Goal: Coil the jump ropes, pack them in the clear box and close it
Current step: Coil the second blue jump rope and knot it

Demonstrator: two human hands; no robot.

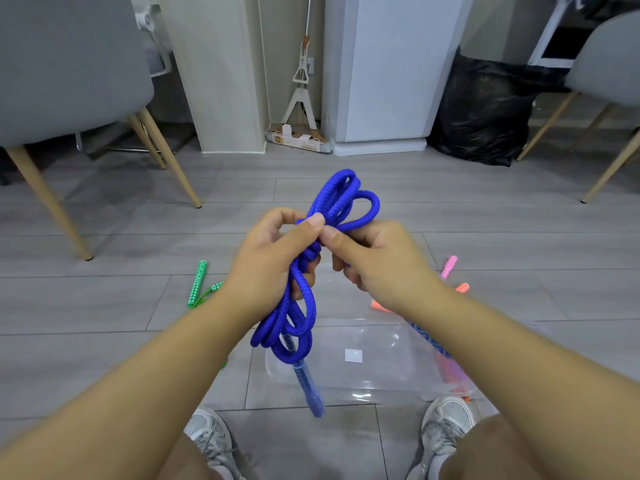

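Holding a coiled blue rope (pixel 341 202) in the air with both hands, above the floor (pixel 104 306). Gripping the middle of the bundle with the left hand (pixel 273 258), fingers curled round it, thumb on top. Pinching a strand just beside that thumb with the right hand (pixel 381 265), thumb and curled fingers closed on the rope. Above the hands, several loops standing up. Below, more loops hanging down, with one blue handle (pixel 310 386) hanging lowest. Under the hands, on the floor, a clear box (pixel 363 362), just in front of two grey shoes (pixel 204 431). Cannot tell if open or closed. Beyond the right wrist, on the floor, a pink handle (pixel 449 266) and near it an orange handle (pixel 462 287), both partly hidden by the arm. To the left of the left forearm, lying on the floor, a green rope (pixel 198 282).
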